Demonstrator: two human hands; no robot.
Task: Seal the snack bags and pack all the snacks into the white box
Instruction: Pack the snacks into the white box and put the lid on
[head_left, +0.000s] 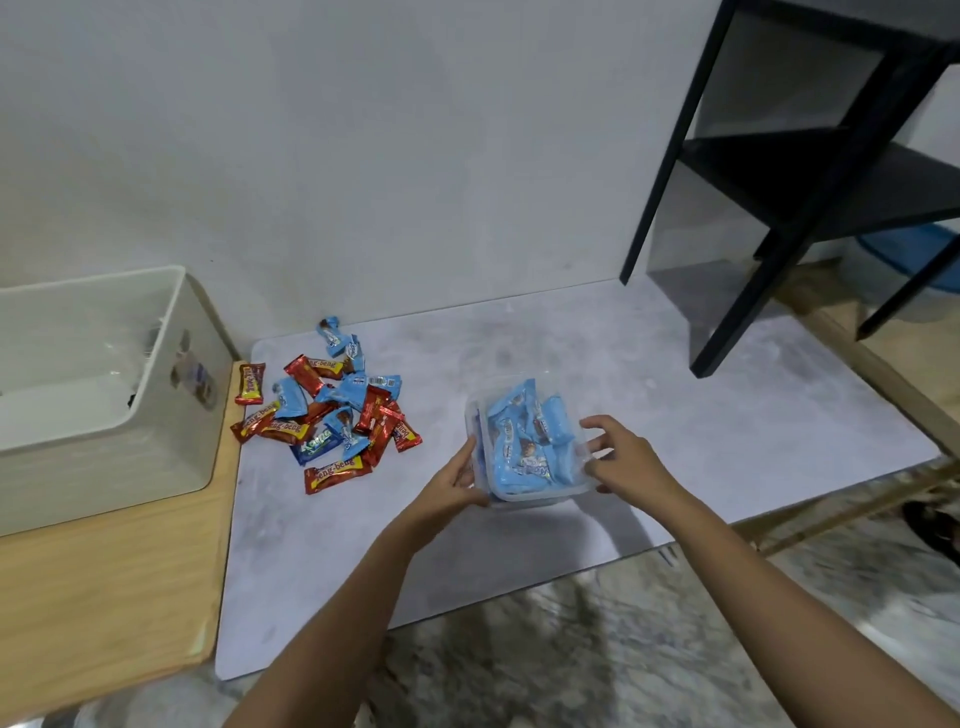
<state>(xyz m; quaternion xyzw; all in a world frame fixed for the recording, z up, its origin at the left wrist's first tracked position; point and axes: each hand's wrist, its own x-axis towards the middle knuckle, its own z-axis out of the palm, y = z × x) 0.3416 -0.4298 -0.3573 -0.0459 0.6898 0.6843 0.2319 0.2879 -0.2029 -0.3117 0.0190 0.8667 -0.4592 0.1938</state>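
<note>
Snacks in blue wrappers (524, 452) fill a clear tub (535, 500) that sits on the grey mat (675, 415) at the centre of the frame, between the person's two hands. The left hand (452, 480) grips the tub's left wall, with the thumb lying along the side and the fingers curled under the near corner. The right hand (623, 457) is at the right wall with its fingers spread and bent and the thumb raised. Blur hides whether it has a real hold or only touches.

The tub is thin, see-through plastic, squarish with rounded corners. It will likely be light and a little flexible, with smooth, slippery walls. Holding it on two opposite sides just under the rim, or from beneath, should keep it level. Whether a lid is on it cannot be told.

A pile of loose snacks (332, 415), in glossy red and blue foil, lies on the mat left of centre. These are soft, crinkly packets that are easy to pinch by a crimped end. The white box (104, 447), matte, stiff and open-topped, stands at the left edge on a wooden table (104, 597), well apart from the tub. A black shelf (810, 171) fills the upper right.
</note>
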